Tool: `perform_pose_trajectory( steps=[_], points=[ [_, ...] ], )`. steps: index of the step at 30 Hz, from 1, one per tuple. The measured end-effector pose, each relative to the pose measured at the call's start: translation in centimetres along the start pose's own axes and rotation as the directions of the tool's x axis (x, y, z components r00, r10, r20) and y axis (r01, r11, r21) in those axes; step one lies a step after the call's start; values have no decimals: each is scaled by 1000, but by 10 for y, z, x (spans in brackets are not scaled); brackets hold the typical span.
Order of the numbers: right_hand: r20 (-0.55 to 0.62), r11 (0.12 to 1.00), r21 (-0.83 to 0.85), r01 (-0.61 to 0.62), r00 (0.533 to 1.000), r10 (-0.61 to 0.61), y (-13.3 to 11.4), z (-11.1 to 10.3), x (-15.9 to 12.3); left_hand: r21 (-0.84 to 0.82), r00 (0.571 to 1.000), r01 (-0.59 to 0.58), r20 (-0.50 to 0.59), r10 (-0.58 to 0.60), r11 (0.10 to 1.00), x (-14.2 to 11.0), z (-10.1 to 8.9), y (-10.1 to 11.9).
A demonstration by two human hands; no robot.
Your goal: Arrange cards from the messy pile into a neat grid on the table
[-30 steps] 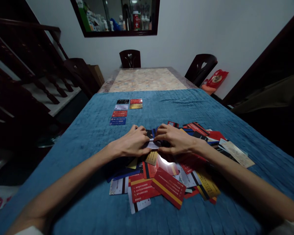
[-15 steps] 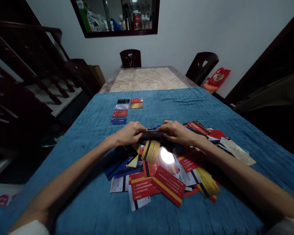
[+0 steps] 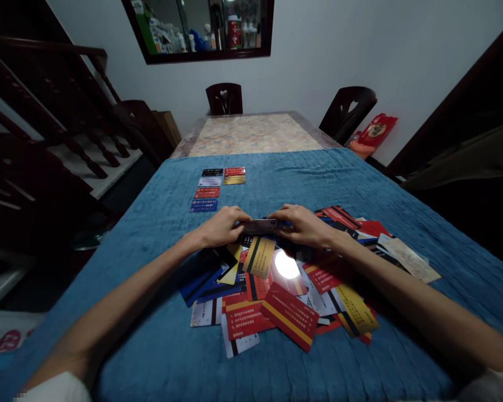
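Note:
A pale card (image 3: 260, 225) is held up nearly edge-on above a pile of cards, between my two hands. My left hand (image 3: 225, 226) pinches its left end with thumb and fingers. At the right end, the fingers of my right hand (image 3: 302, 224) are closed on it. Beneath lie loose overlapping cards, among them a gold card (image 3: 259, 258), a red card with a yellow stripe (image 3: 290, 317), a yellow card (image 3: 357, 310) and blue cards (image 3: 199, 279). Light glares off one card in the middle of the pile.
Farther left, several cards lie in short columns: a black card (image 3: 212, 172), a red card (image 3: 207, 192), a blue card (image 3: 204, 206) and a gold card (image 3: 235, 180). A blue cloth (image 3: 302, 184) covers the near table. Chairs (image 3: 224, 99) stand around the far end.
The held card has tilted slightly, so more of its pale face shows. My hands stay almost in place, and the cards on the cloth have not been rearranged.

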State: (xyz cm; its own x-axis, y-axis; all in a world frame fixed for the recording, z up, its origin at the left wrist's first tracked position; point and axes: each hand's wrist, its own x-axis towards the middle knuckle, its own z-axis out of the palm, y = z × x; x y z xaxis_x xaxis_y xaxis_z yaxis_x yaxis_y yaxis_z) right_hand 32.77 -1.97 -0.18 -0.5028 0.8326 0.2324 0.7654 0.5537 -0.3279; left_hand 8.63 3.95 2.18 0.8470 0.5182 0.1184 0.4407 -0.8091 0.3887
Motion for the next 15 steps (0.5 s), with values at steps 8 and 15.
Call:
perform_pose_trajectory(
  steps=[8,15],
  points=[
    [1,999,48,-22,1000,22,4,0,1,-106,986,54,-149,-70,993,1,3,0],
    [-238,965,255,-66,963,128,7,-9,-1,-160,977,58,-193,-88,985,1,6,2]
  ],
)
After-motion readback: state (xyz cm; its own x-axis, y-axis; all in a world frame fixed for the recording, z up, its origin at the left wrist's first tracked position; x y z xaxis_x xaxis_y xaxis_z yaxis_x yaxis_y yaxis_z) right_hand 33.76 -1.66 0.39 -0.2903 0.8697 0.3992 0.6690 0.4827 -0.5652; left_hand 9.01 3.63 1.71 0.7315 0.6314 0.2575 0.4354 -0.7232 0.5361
